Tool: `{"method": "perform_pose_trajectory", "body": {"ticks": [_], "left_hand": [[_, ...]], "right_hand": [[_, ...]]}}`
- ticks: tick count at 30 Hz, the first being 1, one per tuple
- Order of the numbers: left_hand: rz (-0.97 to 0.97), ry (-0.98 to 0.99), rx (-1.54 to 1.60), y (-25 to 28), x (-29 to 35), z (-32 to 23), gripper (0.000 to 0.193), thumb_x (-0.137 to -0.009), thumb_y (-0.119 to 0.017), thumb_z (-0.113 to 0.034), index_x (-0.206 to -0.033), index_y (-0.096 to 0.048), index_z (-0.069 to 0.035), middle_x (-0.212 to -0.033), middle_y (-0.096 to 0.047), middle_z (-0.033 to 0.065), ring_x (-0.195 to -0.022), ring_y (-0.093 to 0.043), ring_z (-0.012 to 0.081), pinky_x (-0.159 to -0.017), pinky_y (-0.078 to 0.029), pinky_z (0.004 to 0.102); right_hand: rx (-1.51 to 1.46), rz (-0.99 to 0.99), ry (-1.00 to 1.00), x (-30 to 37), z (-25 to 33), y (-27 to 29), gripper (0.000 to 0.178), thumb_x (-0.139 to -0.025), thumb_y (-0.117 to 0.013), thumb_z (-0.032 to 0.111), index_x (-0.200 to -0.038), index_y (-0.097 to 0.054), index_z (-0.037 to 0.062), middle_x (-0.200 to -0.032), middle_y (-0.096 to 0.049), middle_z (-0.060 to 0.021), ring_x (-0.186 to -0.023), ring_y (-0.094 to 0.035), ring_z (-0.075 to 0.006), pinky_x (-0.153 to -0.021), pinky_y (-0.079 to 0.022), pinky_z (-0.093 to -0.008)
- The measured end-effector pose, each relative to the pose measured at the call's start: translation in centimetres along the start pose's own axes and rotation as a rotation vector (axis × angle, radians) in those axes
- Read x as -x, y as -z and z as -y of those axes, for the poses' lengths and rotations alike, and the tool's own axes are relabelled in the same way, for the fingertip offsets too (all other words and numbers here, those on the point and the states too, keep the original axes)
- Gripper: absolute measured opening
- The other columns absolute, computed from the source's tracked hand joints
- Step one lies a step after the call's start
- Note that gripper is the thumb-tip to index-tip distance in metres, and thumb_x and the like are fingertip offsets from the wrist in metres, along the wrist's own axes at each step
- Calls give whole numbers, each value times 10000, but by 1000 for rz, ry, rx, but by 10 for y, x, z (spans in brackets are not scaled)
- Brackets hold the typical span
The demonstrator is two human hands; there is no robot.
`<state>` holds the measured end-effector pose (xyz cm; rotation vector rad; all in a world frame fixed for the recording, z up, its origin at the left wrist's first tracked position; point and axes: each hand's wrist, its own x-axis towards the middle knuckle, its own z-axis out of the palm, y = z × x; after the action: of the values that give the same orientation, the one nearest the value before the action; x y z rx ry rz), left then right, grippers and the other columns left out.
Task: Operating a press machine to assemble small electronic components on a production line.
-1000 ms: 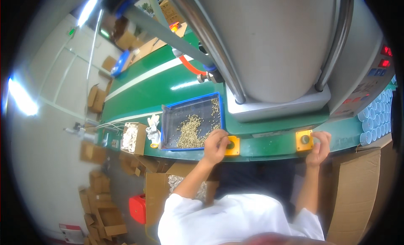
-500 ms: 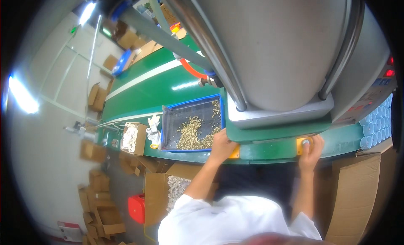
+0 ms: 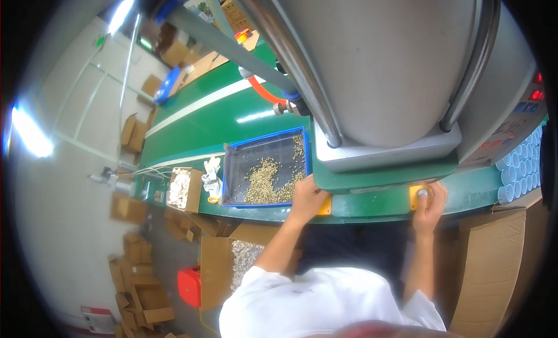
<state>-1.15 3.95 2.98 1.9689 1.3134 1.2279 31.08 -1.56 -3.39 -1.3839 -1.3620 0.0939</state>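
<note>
Yellow button box [image 3: 327,206] at seven o'clock from big gray machine [image 3: 378,76], second yellow box [image 3: 413,197] at five o'clock. Left hand [image 3: 306,202] on first box, fingertips hidden, can't tell if gripping. Right hand [image 3: 429,214] bent at second box, thumb at round button [image 3: 422,192], grip unclear. Blue tray [image 3: 241,158] with gold bits [image 3: 263,184] at ten o'clock from left hand.

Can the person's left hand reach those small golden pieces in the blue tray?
Probably yes: the left hand is at the yellow box, beside the blue tray, which is open on top; nothing visible blocks the small golden pieces.
</note>
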Motion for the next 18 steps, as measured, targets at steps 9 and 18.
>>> {"method": "perform_pose_trajectory", "body": {"ticks": [9,18], "left_hand": [[316,30,-611,33,-7,52,334,-956,-637,-279,-1270,-717,-198,-1269,-710,134,-1244,-635,319,-1048,-497,467],[364,17,-363,20,-105,29,523,-928,-747,-371,-1368,-655,-102,-1490,-591,133,-1362,-539,284,-1146,-403,438]], "right_hand": [[87,-19,60,-9,1,-6,247,-894,-630,90,-1120,-656,-7,-1238,-689,-173,-1100,-603,-372,-994,-473,-441],[45,-19,60,-7,-2,1,228,-947,-583,143,-1095,-664,-10,-1261,-684,-172,-1089,-588,-335,-972,-471,-422]]}}
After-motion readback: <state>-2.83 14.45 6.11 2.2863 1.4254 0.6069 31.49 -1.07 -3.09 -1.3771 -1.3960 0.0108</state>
